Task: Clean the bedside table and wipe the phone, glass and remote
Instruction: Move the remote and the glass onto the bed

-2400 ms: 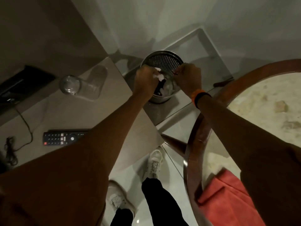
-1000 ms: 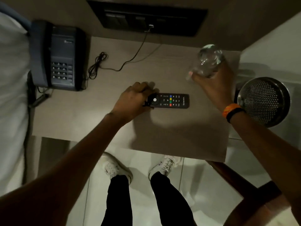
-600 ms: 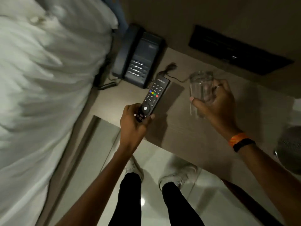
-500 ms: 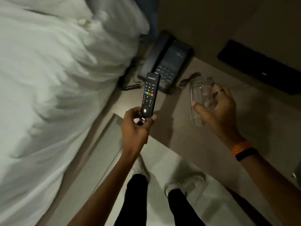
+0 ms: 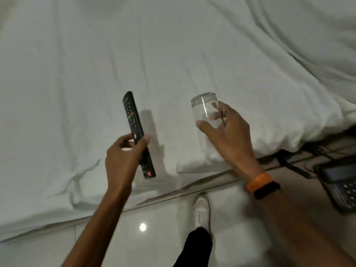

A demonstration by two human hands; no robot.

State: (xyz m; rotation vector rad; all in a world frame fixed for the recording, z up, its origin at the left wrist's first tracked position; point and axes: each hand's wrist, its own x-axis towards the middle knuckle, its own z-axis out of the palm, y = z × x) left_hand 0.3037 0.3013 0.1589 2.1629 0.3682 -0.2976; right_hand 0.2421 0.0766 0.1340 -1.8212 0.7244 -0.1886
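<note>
Both hands are out over the bed, each with something in it. The left hand [image 5: 123, 157] has its fingers wrapped around the middle of the black remote [image 5: 137, 132], thumb pressed along its right edge; the remote is held above the white bedsheet [image 5: 96, 54], button face up, one end pointing away toward the sheet and the end with the red button hanging below the fingers. Its shadow falls on the sheet just to the right. The right hand [image 5: 229, 135] holds the clear drinking glass [image 5: 205, 110] from the side, thumb on the near wall and fingers curled round the far wall, seen through the glass; the glass is upright or nearly so, and appears empty. A ring shows on 1 finger, and an orange band [image 5: 259, 182] and a black band [image 5: 266, 189] sit side by side on that wrist. At the right edge, the dark corded phone [image 5: 341, 182] rests on the bedside table [image 5: 300, 170], its keypad partly cut off by the frame. Below, 1 white shoe [image 5: 201, 207] stands on glossy floor tile [image 5: 154, 247].
</note>
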